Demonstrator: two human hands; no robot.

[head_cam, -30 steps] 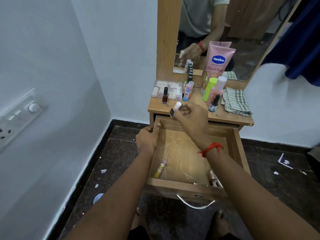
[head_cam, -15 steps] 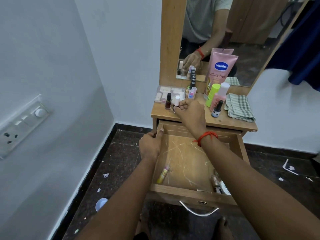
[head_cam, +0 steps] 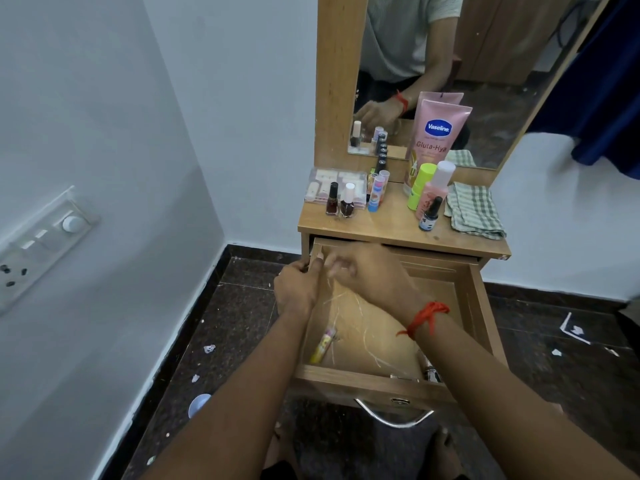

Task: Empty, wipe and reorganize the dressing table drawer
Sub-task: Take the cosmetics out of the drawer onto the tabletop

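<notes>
A person's left hand (head_cam: 297, 289) grips the left side wall of an open wooden drawer (head_cam: 482, 306), fingers curled over its top edge near the back. The right hand (head_cam: 367, 275), a red thread (head_cam: 426, 318) tied at the wrist, hovers just beside it over the drawer's back left corner; its fingers are blurred, so whether they hold anything cannot be told. The right forearm crosses the drawer diagonally and hides part of some small items in the front right corner. A yellow tube (head_cam: 323, 344) lies inside by the left wall, on a scratched bottom. The drawer is pulled well out from under the dressing table top (head_cam: 388, 230). On the top stand two nail polish bottles (head_cam: 339, 202), a clear plastic case (head_cam: 332, 181), a pink lotion tube (head_cam: 437, 140), a green bottle (head_cam: 420, 185), a dropper bottle (head_cam: 429, 214) and a folded checked cloth (head_cam: 472, 209). A mirror (head_cam: 502, 81) rises behind them. Paper scraps dot the dark floor (head_cam: 242, 323).
</notes>
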